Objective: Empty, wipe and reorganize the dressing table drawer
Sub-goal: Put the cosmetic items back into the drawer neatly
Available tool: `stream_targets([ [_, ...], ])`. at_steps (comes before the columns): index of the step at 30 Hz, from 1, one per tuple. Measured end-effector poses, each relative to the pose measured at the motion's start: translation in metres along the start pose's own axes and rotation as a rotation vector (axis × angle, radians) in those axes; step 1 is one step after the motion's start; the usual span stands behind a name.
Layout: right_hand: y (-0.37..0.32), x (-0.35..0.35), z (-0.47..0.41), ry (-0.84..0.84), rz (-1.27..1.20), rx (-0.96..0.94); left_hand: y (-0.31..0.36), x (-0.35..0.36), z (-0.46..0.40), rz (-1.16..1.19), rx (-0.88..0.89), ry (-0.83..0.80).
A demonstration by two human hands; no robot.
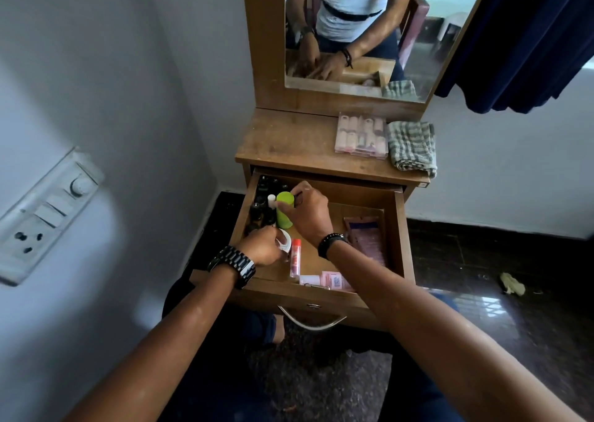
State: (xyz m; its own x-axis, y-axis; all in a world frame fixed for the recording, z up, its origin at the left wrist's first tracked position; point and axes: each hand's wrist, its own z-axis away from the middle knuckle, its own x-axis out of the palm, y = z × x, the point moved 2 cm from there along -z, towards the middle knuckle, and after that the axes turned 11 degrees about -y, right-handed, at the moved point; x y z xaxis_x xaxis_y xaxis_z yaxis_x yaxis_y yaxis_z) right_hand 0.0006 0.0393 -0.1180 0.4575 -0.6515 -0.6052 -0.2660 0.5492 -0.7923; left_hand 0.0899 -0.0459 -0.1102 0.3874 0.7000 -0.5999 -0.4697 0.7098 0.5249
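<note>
Right hand [307,211] gripped lime-green plastic cylinder bottle [284,209], far-left in open wooden drawer [398,229]. Left hand [263,248] pinched small white round container [284,240], near-left.

Wooden drawer [398,229] pulled open, holding an upright green bottle [284,211], dark bottles [262,209] and pink sachets [366,238]

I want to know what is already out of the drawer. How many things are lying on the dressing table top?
2: a clear plastic case of small bottles and, touching its right side, a folded checked cloth at the tabletop's right edge. Nothing else shows there.
</note>
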Motion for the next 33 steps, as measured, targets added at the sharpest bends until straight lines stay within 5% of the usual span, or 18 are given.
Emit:
stream_targets([
  [11,0.026,-0.073,0.014,0.261,-0.236,0.119,0.017,-0.003,-0.011,0.078,0.053,0.008],
  [16,0.071,-0.09,0.013,0.343,-0.592,0.395,0.047,0.02,-0.046,0.611,0.038,-0.156],
  [22,0.096,-0.076,0.006,0.396,-0.724,0.525,0.08,0.03,-0.077,1.043,-0.004,-0.08],
  [33,0.095,-0.077,0.006,0.402,-0.538,0.602,0.087,0.031,-0.105,0.765,0.011,-0.058],
])
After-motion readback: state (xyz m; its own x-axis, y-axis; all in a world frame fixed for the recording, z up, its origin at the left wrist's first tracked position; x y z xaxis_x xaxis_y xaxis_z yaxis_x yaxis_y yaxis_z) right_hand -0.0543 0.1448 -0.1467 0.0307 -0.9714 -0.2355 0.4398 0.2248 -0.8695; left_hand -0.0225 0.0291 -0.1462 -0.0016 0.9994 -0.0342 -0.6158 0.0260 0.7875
